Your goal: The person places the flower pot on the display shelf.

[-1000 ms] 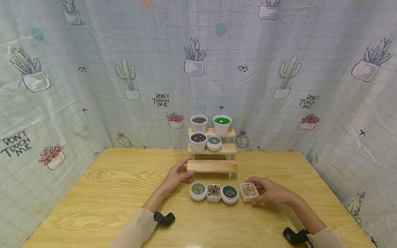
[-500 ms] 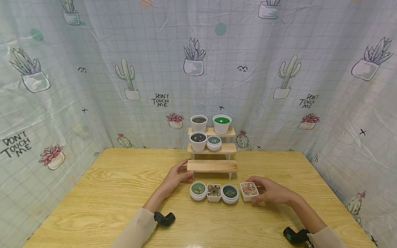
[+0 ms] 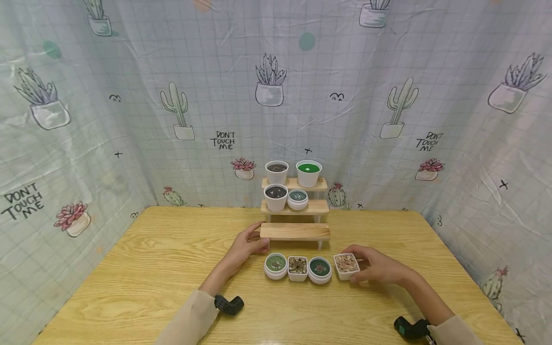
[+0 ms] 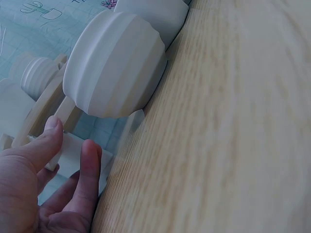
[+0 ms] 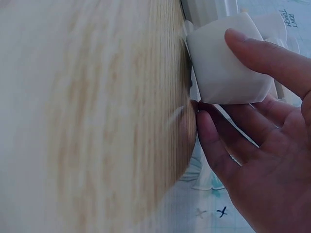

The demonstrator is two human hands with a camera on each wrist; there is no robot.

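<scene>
In the head view my left hand grips the left end of the lowest board of a three-step wooden display stand, thumb in front and fingers behind. The left wrist view shows that thumb against the stand's end. My right hand holds a square white pot of pinkish gravel at its right side, thumb on the near side and fingers round the back. Left of it on the table, in a row, stand a round pot with dark green fill, a square pot of mixed pebbles and a round light green pot.
On the stand's middle step are a white cup with dark fill and a small round pot. A grey-filled cup and a bright green one occupy the top step. Behind the wooden table hangs a cactus-print curtain.
</scene>
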